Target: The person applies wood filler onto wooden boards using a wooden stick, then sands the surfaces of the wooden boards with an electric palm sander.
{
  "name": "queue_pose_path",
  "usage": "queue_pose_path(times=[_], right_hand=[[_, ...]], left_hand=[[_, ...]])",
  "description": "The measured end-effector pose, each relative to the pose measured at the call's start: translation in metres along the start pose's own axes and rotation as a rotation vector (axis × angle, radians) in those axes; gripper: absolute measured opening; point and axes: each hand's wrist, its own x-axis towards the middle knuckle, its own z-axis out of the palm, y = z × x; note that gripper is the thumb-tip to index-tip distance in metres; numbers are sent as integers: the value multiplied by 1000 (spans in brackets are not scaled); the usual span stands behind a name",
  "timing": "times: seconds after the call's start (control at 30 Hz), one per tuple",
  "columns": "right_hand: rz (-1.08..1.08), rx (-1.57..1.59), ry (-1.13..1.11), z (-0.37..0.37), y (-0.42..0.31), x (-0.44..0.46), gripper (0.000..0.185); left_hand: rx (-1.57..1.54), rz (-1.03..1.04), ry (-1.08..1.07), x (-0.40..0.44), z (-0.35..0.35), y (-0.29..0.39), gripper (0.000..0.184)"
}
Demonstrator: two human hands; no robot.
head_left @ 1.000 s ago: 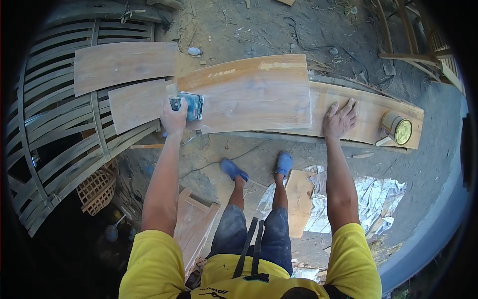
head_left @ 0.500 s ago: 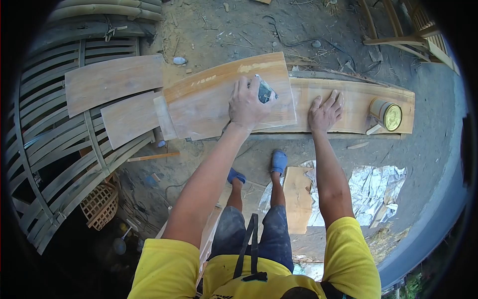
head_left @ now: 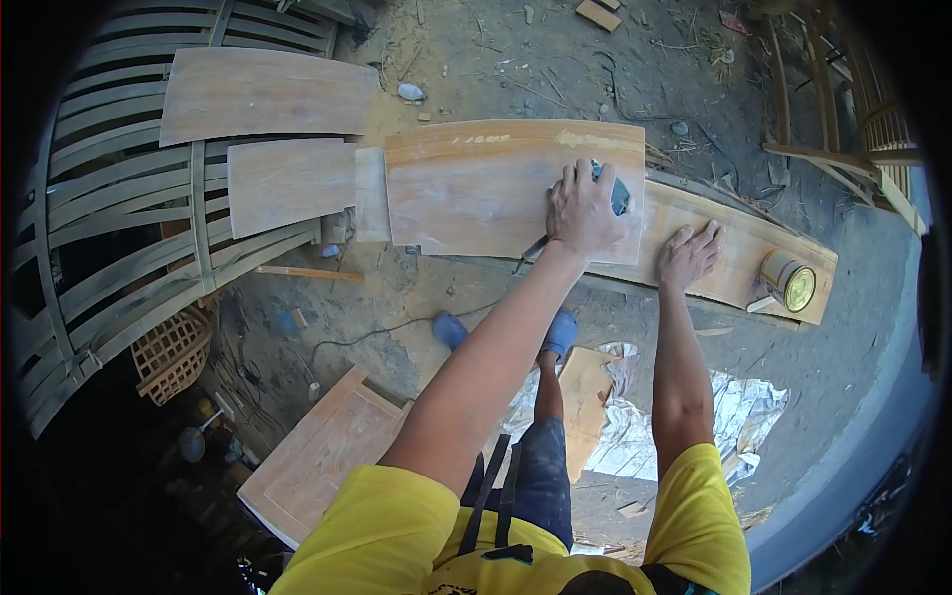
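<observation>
My left hand (head_left: 585, 208) is wrapped over a teal power sander (head_left: 620, 194) at the right end of a curved wooden panel (head_left: 476, 188). Pale filler patches run along the panel's far edge. The panel lies on a longer wooden board (head_left: 729, 243) that reaches out to the right. On that board my right hand (head_left: 690, 255) rests flat with its fingers spread, just right of the panel. A round tin (head_left: 788, 281) with a yellowish lid lies near the board's right end, a small flat stick beside it.
Two sanded-looking panels (head_left: 268, 96) lie on a slatted bamboo frame (head_left: 94, 213) at the left. A woven basket (head_left: 174, 355) and a framed wooden panel (head_left: 317, 451) are below. Crumpled sheeting (head_left: 635, 436) covers ground near my feet; wooden furniture (head_left: 828, 154) stands upper right.
The sander in my left hand has moved from the panel's left end across to its right end. My right hand stays flat on the board. The whole view has shifted somewhat.
</observation>
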Motion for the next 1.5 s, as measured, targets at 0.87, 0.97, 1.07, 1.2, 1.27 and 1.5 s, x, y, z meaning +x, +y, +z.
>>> queue_pose_path(times=[0.87,0.97,1.07,1.2,1.27,1.5], right_hand=[[-8,13,-78,11,-125,-62,66],[-14,8,-93,10,-126,-61,66],[-25,0,-99,9,-124,-62,66],[-32,-14,-91,11,-123,-60,65],[-26,-5,-89,11,-125,-63,65],[-26,-2,-67,12,-125,-62,63]], left_hand=[[204,-325,258,-16,-136,-238,45],[110,-260,115,0,-116,-169,47],[73,-194,113,5,-96,-150,46],[97,-227,114,2,-114,-172,47],[153,-303,178,-2,-134,-203,45],[245,-218,258,-14,-164,-286,39]])
